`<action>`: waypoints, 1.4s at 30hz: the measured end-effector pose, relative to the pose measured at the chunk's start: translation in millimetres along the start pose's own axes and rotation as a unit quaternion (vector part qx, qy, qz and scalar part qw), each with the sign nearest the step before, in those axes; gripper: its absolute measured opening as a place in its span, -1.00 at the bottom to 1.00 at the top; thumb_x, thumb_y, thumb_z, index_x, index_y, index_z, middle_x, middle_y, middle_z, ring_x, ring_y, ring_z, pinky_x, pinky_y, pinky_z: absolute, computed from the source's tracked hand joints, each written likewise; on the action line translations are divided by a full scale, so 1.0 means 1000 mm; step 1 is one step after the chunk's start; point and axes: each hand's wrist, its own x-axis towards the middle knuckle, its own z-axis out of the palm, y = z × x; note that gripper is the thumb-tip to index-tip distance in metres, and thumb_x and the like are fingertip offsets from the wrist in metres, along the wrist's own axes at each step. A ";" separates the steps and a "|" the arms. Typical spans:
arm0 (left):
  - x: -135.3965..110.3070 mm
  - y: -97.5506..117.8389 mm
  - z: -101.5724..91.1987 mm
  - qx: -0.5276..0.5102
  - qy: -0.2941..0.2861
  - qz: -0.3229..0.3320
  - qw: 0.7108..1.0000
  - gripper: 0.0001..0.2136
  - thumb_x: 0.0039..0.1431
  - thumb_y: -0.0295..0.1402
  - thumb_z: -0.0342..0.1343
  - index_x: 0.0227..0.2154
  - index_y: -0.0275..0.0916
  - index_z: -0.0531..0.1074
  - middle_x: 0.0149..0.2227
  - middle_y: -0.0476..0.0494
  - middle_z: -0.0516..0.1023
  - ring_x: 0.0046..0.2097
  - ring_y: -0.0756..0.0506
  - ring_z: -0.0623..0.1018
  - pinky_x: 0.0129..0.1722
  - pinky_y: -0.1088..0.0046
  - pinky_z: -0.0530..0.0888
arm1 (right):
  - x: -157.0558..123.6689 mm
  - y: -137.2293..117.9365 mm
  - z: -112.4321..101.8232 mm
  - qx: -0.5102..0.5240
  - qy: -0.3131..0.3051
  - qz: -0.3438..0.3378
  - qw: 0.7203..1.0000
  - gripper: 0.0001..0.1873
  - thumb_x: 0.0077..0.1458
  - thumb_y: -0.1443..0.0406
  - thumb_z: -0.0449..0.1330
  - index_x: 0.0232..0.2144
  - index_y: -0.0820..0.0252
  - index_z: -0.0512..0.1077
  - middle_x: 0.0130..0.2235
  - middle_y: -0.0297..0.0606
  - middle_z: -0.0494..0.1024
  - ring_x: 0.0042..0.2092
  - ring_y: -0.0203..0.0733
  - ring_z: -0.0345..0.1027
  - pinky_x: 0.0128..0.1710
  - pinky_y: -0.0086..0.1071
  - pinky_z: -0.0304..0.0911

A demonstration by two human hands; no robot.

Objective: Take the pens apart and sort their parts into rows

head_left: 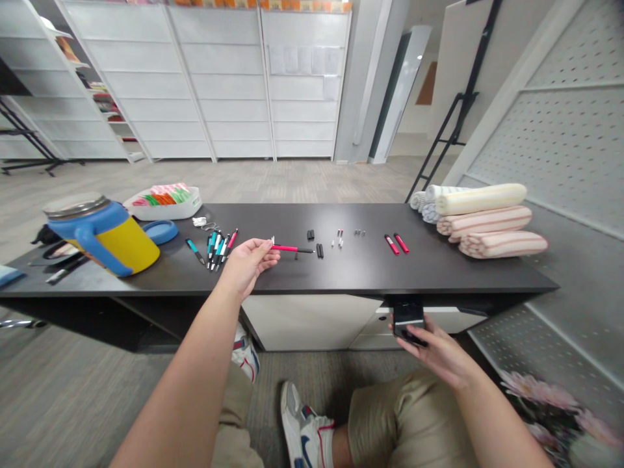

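My left hand (248,260) reaches over the dark table (361,276) and pinches the end of a red pen (291,248) that points right, just above the tabletop. To its left lies a bunch of several teal, black and red pens (218,247). Small black caps (319,250), tiny pen parts (338,238) and two red pen barrels (396,244) lie spread to the right. My right hand (436,351) is below the table's front edge, over my knee, closed around a black phone (408,318).
A blue and yellow jug (104,237) lies at the table's left, with a blue lid (158,231) and a white tray of coloured items (166,201) behind it. Rolled towels (487,221) are stacked at the right end. White cabinets stand under the table.
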 end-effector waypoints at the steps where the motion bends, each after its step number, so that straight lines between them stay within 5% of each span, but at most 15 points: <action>1: 0.000 0.000 0.000 0.000 0.000 0.000 1.000 -0.71 0.11 -0.25 0.41 -0.27 -0.34 0.49 -0.35 -0.21 0.67 -0.36 0.03 0.63 -0.30 0.57 0.59 | -0.001 0.001 0.000 -0.010 -0.003 0.001 1.000 -0.21 0.01 0.41 0.48 0.23 -0.05 0.31 0.06 -0.18 0.63 0.05 0.01 0.57 -0.03 -0.20 0.57; 6: 0.000 0.000 0.000 -0.001 0.002 0.001 1.000 -0.72 0.12 -0.26 0.40 -0.26 -0.34 0.49 -0.35 -0.22 0.67 -0.36 0.02 0.63 -0.31 0.58 0.59 | 0.001 0.005 -0.002 -0.031 -0.013 -0.008 0.999 -0.10 -0.05 0.44 0.51 0.26 -0.09 0.26 0.09 -0.21 0.62 0.06 -0.01 0.57 -0.09 -0.34 0.58; 24: 0.001 -0.001 -0.001 -0.006 0.004 -0.001 1.000 -0.75 0.15 -0.28 0.38 -0.26 -0.34 0.49 -0.35 -0.23 0.67 -0.37 0.02 0.63 -0.31 0.58 0.59 | 0.004 0.010 -0.003 -0.047 -0.030 -0.005 0.998 -0.04 -0.02 0.40 0.51 0.31 -0.18 0.19 0.09 -0.26 0.61 0.05 -0.05 0.57 -0.04 -0.32 0.56; 42: 0.001 -0.001 -0.002 -0.002 0.000 0.001 1.000 -0.72 0.13 -0.26 0.39 -0.25 -0.33 0.49 -0.34 -0.23 0.67 -0.36 0.01 0.64 -0.29 0.56 0.59 | 0.002 0.006 0.006 -0.050 -0.030 -0.002 0.998 -0.26 -0.07 0.36 0.53 0.14 -0.02 0.39 0.06 -0.18 0.64 0.06 -0.02 0.56 -0.03 -0.31 0.55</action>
